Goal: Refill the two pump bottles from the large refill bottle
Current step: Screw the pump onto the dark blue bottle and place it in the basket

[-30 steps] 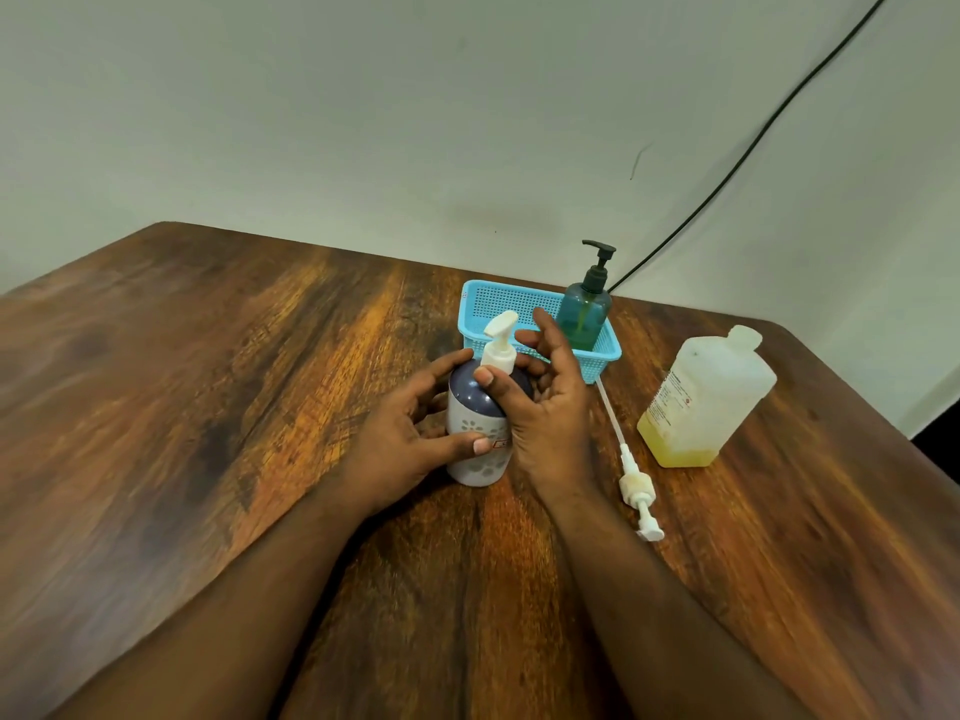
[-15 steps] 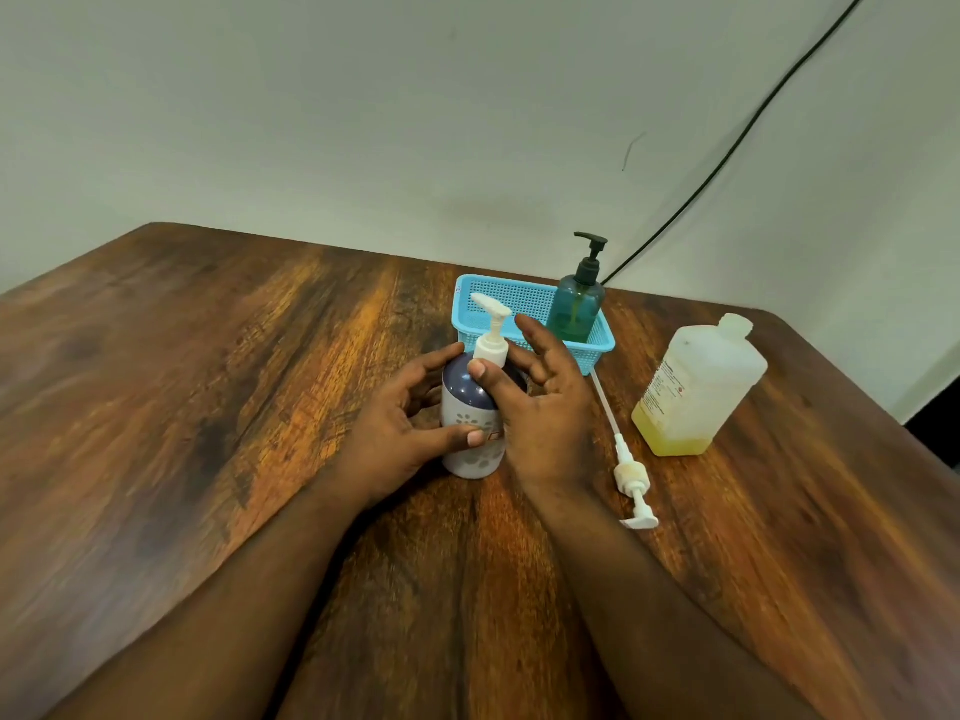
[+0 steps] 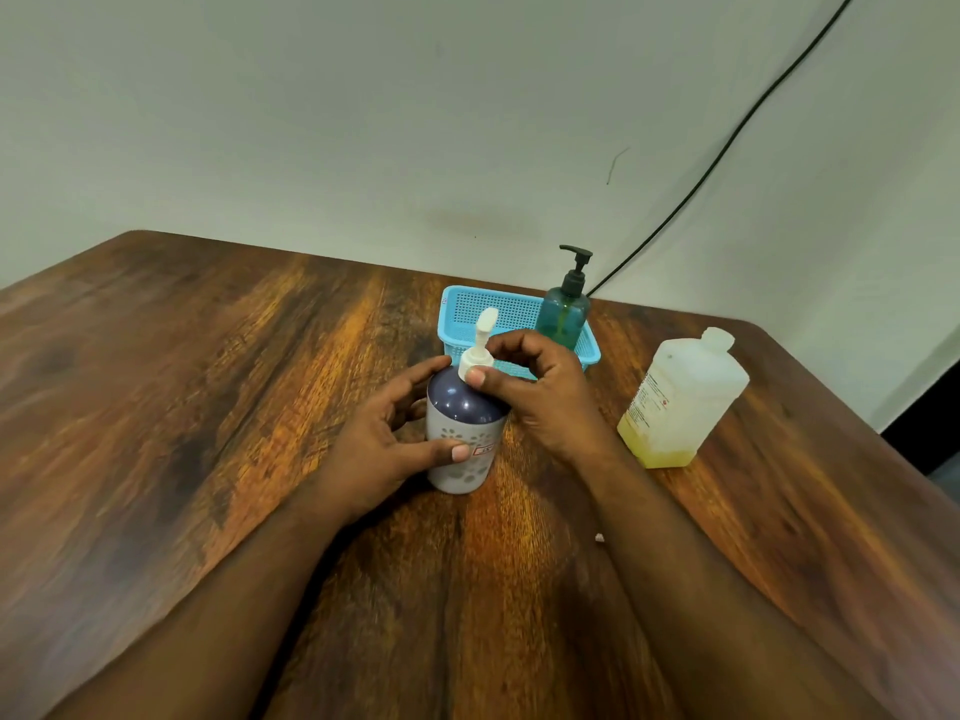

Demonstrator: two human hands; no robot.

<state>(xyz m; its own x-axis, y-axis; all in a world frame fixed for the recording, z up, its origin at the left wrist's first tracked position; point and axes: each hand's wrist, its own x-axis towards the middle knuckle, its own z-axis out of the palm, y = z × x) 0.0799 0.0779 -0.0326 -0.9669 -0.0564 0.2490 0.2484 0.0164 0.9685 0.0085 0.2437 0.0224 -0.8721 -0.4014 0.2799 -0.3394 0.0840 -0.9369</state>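
Wooden table (image 3: 208, 407) bears upright purple pump bottle (image 3: 464, 439), its nozzle (image 3: 486, 322) pointing away.

Right hand (image 3: 540, 392) fingers were spread open past the white pump (image 3: 477, 350) of the purple bottle (image 3: 465, 428); now they are curled in, thumb and fingertips pinching the pump collar. Pump nozzle turned: a second ago it pointed up-right, then left, now away and slightly right. The loose white pump with its long tube, earlier on the desk (image 3: 208, 407) right of that hand, is now almost wholly hidden behind the right forearm.
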